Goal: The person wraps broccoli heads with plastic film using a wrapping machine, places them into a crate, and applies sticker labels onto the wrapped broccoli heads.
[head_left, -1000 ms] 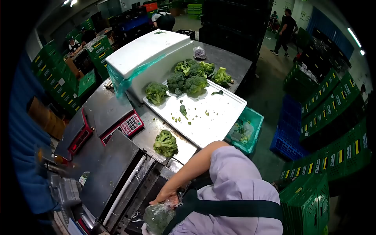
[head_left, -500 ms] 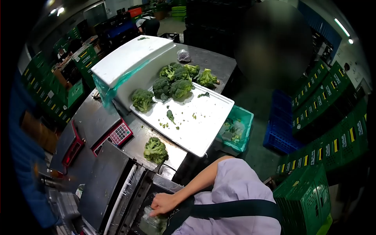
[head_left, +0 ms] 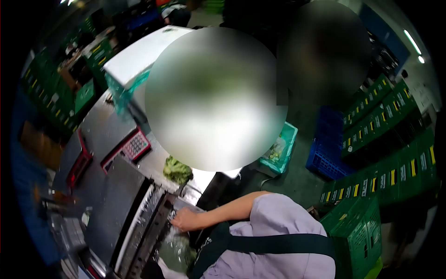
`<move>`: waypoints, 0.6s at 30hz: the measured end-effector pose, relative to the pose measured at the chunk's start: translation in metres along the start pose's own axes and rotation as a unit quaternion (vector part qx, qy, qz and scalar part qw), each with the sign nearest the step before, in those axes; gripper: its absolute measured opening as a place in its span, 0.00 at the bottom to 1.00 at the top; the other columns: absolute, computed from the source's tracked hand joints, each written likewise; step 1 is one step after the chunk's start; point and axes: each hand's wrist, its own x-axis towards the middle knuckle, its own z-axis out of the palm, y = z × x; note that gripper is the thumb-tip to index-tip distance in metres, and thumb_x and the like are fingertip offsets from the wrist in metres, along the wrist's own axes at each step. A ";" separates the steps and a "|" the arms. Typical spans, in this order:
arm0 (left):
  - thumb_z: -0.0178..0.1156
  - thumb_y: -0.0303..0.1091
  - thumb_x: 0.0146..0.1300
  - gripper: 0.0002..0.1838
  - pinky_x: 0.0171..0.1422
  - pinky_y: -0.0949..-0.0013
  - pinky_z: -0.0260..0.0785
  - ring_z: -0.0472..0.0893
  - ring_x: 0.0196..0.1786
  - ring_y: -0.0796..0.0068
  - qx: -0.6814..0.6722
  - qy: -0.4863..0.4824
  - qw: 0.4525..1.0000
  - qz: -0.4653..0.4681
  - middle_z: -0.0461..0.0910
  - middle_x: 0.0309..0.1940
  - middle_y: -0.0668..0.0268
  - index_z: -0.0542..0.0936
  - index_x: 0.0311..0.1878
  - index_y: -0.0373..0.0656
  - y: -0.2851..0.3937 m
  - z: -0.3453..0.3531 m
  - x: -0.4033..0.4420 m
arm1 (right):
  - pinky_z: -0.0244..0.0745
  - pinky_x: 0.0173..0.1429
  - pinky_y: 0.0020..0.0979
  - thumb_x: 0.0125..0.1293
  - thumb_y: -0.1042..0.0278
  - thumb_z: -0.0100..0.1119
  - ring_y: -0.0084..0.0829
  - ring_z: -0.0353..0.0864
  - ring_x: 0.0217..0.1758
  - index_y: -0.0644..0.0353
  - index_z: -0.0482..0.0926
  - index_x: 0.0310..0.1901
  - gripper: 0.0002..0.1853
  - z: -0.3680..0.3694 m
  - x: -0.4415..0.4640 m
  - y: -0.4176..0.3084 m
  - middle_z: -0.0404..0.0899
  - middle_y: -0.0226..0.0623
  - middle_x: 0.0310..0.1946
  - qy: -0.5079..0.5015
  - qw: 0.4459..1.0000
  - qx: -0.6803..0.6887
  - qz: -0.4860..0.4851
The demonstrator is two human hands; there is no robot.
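Head view: one film-wrapped green bundle, low in front of the apron, beside the wrapping machine. Right hand: grip closed on clear film just above it. Left hand: not clearly discernible, grip cannot be told. One loose broccoli head, on the metal surface. One red-framed scale, beyond. One teal crate with green scraps. Centre blurred.

Broccoli on table, scale left, crate right
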 end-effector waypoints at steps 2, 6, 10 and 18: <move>0.46 0.36 0.60 0.16 0.51 0.67 0.70 0.77 0.41 0.70 0.015 -0.004 0.995 0.095 0.77 0.40 0.62 0.73 0.45 0.33 -0.019 -0.024 0.000 | 0.67 0.22 0.37 0.45 0.65 0.55 0.34 0.74 0.21 0.53 0.71 0.24 0.05 0.012 -0.006 -0.001 0.71 0.31 0.17 0.017 0.999 -0.022 -0.038; 0.46 0.33 0.66 0.11 0.42 0.70 0.71 0.75 0.34 0.76 0.150 0.061 0.930 0.329 0.75 0.30 0.67 0.74 0.35 0.37 -0.032 0.015 0.006 | 0.66 0.23 0.33 0.48 0.67 0.56 0.32 0.72 0.23 0.55 0.78 0.36 0.12 -0.015 0.005 -0.002 0.71 0.32 0.20 0.085 0.985 0.100 -0.108; 0.52 0.38 0.65 0.13 0.53 0.73 0.66 0.73 0.48 0.78 0.520 -0.036 0.819 0.238 0.73 0.45 0.68 0.72 0.47 0.39 0.018 0.048 -0.038 | 0.55 0.20 0.30 0.47 0.68 0.62 0.29 0.64 0.17 0.56 0.72 0.20 0.07 -0.072 0.021 -0.023 0.61 0.29 0.13 0.097 0.972 0.119 -0.179; 0.50 0.35 0.67 0.16 0.51 0.76 0.69 0.76 0.47 0.79 0.319 -0.186 0.884 0.286 0.77 0.46 0.62 0.75 0.51 0.34 0.035 0.059 -0.087 | 0.42 0.14 0.28 0.46 0.78 0.66 0.26 0.52 0.08 0.54 0.55 0.10 0.25 -0.160 0.081 -0.018 0.52 0.28 0.07 0.074 0.947 0.232 -0.209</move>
